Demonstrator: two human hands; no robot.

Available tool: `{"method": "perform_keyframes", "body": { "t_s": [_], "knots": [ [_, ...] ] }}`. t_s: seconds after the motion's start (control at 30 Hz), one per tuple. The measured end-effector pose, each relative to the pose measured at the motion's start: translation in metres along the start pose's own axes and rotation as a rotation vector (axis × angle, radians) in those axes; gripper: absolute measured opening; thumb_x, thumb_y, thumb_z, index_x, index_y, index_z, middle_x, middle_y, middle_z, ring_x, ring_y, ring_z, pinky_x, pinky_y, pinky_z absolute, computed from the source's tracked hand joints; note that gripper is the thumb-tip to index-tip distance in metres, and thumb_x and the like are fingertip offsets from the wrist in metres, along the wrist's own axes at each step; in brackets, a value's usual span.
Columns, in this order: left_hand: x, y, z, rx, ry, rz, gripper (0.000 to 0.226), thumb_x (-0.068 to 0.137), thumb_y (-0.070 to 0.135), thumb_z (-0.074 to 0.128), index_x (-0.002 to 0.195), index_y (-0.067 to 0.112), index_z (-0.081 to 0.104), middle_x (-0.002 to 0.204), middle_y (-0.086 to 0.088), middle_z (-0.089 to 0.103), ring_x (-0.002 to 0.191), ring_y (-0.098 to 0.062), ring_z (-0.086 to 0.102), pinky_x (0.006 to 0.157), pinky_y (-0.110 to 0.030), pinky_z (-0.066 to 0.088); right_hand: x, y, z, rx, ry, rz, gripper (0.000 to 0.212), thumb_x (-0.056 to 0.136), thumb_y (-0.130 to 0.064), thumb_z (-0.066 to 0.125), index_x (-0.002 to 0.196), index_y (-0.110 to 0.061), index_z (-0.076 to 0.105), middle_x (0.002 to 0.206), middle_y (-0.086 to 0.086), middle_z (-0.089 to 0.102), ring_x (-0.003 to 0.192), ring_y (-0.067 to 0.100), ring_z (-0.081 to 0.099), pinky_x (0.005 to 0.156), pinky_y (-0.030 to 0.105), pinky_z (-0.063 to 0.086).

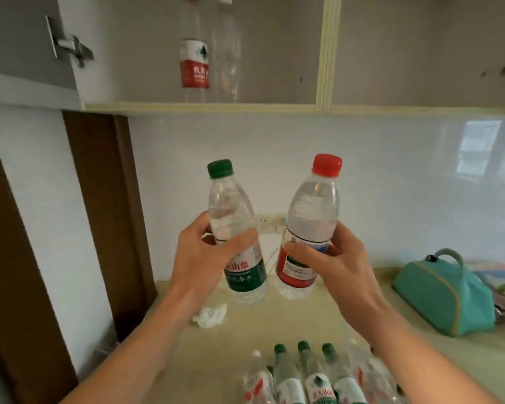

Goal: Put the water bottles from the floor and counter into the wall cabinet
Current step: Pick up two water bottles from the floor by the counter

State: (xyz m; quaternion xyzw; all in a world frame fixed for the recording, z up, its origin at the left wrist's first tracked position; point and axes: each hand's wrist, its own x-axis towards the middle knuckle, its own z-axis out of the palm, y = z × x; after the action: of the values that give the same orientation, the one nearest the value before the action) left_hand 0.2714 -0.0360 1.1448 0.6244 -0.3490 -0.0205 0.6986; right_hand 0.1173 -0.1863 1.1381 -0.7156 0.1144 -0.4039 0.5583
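Observation:
My left hand (204, 258) grips a green-capped, green-labelled water bottle (231, 211) around its middle, held upright above the counter. My right hand (333, 260) grips a red-capped, red-labelled water bottle (314, 211) the same way, just to its right. Both bottles are lifted below the open wall cabinet (204, 107). Inside the cabinet stand two bottles: one with a red label (194, 62) and a clear one (228, 53) beside it. Several more bottles (303, 374) stand on the counter near its front edge, below my arms.
A teal zip bag (443, 295) lies on the counter (274, 325) at the right. A crumpled white tissue (210, 313) lies near the counter's left end. The cabinet has a second compartment (420, 53) right of a divider. A wall socket (270, 223) sits behind the bottles.

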Motion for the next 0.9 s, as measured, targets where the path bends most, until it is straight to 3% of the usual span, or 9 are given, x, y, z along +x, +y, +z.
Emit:
{"method": "perform_keyframes", "body": {
  "t_s": [0.13, 0.27, 0.47, 0.67, 0.8, 0.9],
  "knots": [
    [0.075, 0.050, -0.020, -0.009, 0.080, 0.139, 0.043, 0.074, 0.037, 0.083, 0.113, 0.031, 0.069, 0.101, 0.020, 0.074, 0.091, 0.003, 0.070, 0.074, -0.022, 0.056, 0.071, -0.050, 0.021, 0.039, 0.030, -0.111, 0.040, 0.072, -0.025, 0.087, 0.107, -0.033, 0.068, 0.099, -0.008, 0.077, 0.091, 0.011, 0.075, 0.077, 0.031, 0.058],
    [0.134, 0.100, -0.037, -0.020, 0.168, 0.244, 0.046, 0.070, 0.046, 0.082, 0.111, 0.030, 0.067, 0.103, 0.014, 0.074, 0.092, -0.003, 0.071, 0.078, -0.031, 0.057, 0.131, -0.099, 0.039, 0.056, 0.049, -0.209, 0.046, 0.069, -0.030, 0.087, 0.111, -0.031, 0.068, 0.102, -0.007, 0.077, 0.093, 0.013, 0.075, 0.083, 0.040, 0.059],
    [0.207, 0.165, -0.047, 0.031, 0.223, 0.433, 0.038, 0.076, 0.043, 0.084, 0.102, 0.023, 0.065, 0.090, 0.006, 0.077, 0.079, -0.005, 0.074, 0.065, -0.023, 0.058, 0.208, -0.156, 0.057, 0.064, 0.078, -0.275, 0.039, 0.071, -0.027, 0.089, 0.105, -0.028, 0.070, 0.094, -0.007, 0.078, 0.086, 0.012, 0.076, 0.078, 0.039, 0.060],
    [0.265, 0.188, -0.053, 0.170, 0.242, 0.438, 0.050, 0.075, 0.049, 0.082, 0.111, 0.021, 0.063, 0.098, 0.004, 0.073, 0.085, -0.010, 0.072, 0.074, -0.031, 0.058, 0.266, -0.189, 0.065, 0.080, 0.106, -0.200, 0.038, 0.069, -0.029, 0.090, 0.102, -0.025, 0.071, 0.082, -0.007, 0.078, 0.072, 0.013, 0.076, 0.054, 0.030, 0.058],
    [0.292, 0.173, -0.058, 0.211, 0.255, 0.382, 0.045, 0.076, 0.048, 0.081, 0.109, 0.024, 0.063, 0.102, 0.003, 0.072, 0.087, -0.014, 0.071, 0.079, -0.035, 0.058, 0.291, -0.186, 0.069, 0.064, 0.122, -0.113, 0.036, 0.070, -0.026, 0.090, 0.099, -0.022, 0.069, 0.089, 0.000, 0.076, 0.079, 0.019, 0.074, 0.057, 0.032, 0.058],
    [0.306, 0.165, -0.063, 0.197, 0.290, 0.353, 0.038, 0.079, 0.051, 0.079, 0.101, 0.026, 0.062, 0.096, 0.003, 0.072, 0.083, -0.015, 0.071, 0.072, -0.032, 0.058, 0.305, -0.179, 0.072, 0.073, 0.139, -0.086, 0.032, 0.072, -0.025, 0.089, 0.095, -0.022, 0.067, 0.090, 0.003, 0.075, 0.077, 0.020, 0.073, 0.054, 0.031, 0.058]
  ]
}}
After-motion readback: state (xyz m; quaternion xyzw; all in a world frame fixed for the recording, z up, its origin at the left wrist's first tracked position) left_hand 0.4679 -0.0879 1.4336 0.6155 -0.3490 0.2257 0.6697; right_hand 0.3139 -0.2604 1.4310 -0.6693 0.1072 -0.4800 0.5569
